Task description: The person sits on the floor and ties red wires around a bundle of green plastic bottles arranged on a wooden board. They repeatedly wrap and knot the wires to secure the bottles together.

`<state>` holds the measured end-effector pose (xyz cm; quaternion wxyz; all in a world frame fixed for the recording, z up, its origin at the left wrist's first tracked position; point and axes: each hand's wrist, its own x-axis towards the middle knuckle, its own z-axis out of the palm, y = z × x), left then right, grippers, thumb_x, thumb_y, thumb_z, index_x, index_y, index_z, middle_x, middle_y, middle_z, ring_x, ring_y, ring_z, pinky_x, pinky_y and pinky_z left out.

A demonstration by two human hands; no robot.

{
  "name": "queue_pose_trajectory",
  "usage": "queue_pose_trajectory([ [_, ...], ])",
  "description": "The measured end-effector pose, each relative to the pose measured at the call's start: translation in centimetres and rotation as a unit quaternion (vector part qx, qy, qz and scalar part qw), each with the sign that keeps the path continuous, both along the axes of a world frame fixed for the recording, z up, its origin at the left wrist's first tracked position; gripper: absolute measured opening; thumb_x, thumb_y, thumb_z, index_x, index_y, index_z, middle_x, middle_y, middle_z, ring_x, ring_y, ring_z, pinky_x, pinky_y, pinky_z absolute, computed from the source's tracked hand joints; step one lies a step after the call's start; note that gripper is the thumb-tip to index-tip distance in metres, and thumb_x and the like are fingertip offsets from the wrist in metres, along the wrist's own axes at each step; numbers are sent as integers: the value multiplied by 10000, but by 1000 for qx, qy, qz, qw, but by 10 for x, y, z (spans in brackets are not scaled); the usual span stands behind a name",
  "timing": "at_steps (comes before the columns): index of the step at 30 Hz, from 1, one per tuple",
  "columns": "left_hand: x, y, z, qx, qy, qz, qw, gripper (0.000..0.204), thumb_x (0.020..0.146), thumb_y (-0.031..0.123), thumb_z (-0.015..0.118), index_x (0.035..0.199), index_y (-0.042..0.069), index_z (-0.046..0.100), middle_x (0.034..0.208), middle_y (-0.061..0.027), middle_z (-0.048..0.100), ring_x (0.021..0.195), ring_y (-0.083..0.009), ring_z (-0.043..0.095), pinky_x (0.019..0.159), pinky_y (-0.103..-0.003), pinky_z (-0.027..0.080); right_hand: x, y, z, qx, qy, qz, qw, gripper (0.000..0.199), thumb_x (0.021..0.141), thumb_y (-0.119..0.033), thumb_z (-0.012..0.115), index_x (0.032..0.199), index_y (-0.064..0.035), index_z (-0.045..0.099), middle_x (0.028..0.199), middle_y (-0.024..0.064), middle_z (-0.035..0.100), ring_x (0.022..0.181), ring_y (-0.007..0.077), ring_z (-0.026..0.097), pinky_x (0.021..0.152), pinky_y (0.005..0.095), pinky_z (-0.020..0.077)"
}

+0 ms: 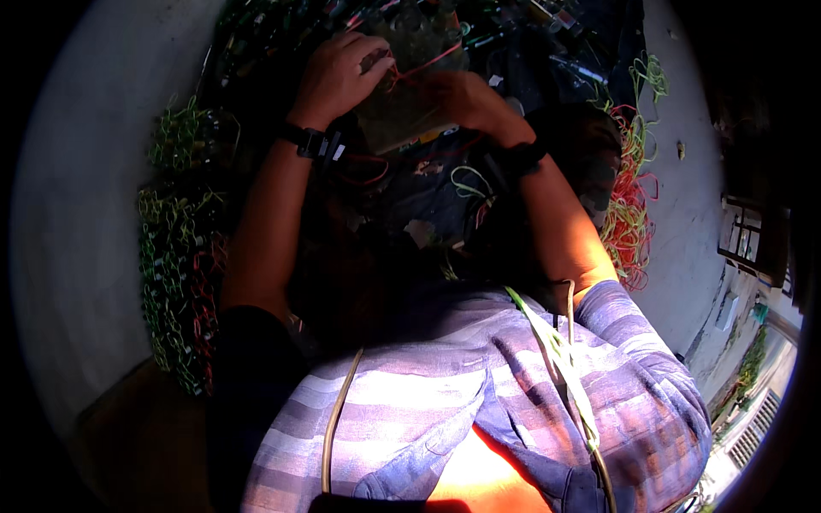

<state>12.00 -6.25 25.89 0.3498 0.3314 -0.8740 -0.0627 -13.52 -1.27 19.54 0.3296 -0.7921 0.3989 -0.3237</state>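
In front of me, a flat greenish-brown board (385,124) lies in shade. My left hand (346,73) is over its left side, fingers curled together round a thin red string (432,62). That string runs taut from my fingertips up to the right across the board. Bulky, dim rounded shapes (410,30) sit at the board's far end, too dark to name. My right hand (466,101) rests over the right side of the board, its fingers lost in shadow. What it holds, if anything, cannot be made out.
Bundles of knotted green string (175,248) hang or lie at the left, with red string (209,274) beside them. A tangle of yellow-green and red string (629,205) lies at the right on grey floor (676,231). Dark cloth (410,201) with loose scraps spreads below the board.
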Motion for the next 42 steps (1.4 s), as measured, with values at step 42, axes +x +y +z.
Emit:
queue_pose_trajectory([
  [42,1,18,-13,53,-111,-23,992,258,845,215,688,1059,80,738,1033,-136,703,886,-321,688,771,-453,546,28,0,47,284,-527,53,799,227,1052,-158,462,852,-50,462,789,58,469,762,203,485,1002,450,478],
])
